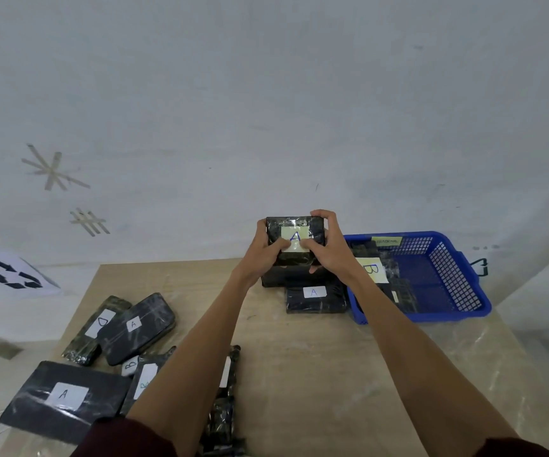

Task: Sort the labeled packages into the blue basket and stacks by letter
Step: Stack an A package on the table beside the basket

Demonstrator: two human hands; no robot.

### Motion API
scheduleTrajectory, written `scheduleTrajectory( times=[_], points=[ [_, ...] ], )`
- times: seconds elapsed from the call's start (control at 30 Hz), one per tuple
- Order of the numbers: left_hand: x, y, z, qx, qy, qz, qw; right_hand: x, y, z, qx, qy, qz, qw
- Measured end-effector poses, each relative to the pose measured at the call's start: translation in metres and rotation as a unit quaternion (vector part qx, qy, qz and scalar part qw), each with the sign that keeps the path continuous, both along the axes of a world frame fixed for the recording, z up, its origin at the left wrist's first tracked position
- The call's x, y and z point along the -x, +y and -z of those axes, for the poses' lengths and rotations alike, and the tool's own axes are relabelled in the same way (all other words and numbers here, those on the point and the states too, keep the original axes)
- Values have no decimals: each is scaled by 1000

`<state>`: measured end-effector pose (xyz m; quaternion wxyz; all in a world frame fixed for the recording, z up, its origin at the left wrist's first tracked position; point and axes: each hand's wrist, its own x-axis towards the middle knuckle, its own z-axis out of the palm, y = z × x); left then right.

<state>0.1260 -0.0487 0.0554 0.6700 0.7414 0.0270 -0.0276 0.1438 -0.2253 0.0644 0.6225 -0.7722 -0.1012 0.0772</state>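
Far edge of table [299,357], about 12 o'clock: left hand [266,255] and right hand [329,253] both clamped on the held package [294,233], black wrap, yellow label "A" facing up. Left fingers [261,230] curled round its 9 o'clock side. Right fingers [323,215] hooked over its far 3 o'clock corner. Both thumbs pressed on the label.

Directly beneath: lower package [283,277], dark; contact between the two not clear. Just beside that, toward 6 o'clock: flat A package [316,300], white label, lying on the table.

At 1 o'clock, just beside the stack: blue basket [454,275], mesh walls, yellow tag on far rim, text unreadable. Inside, at its 9 o'clock end: B package [373,270], large yellow label, partly behind the right wrist.

At 8 o'clock of the table, a loose cluster in black wrap: D package [96,328], overlapped by small A package [136,326]; large A package [65,395] at the near corner; B-labelled packages [144,379] half under the left forearm.

Off the table at 9 o'clock: white sheet [12,273] with recycling symbol.
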Motion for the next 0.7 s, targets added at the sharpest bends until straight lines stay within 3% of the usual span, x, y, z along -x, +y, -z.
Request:
scheduleTrajectory(
  times=[0.23, 0.5, 0.7],
  points=[
    [-2, 13, 0, -39, -32, 28, 998, -4, 9, 4, 35, 32, 12, 999],
    [0, 14, 10, -136, -87, 22, 987, -1, 24, 4, -32, 224, 55, 973],
    [8, 7, 14, -136, -94, 24, 986, 2, 34, 13, -85, 166, 120, 975]
  ],
)
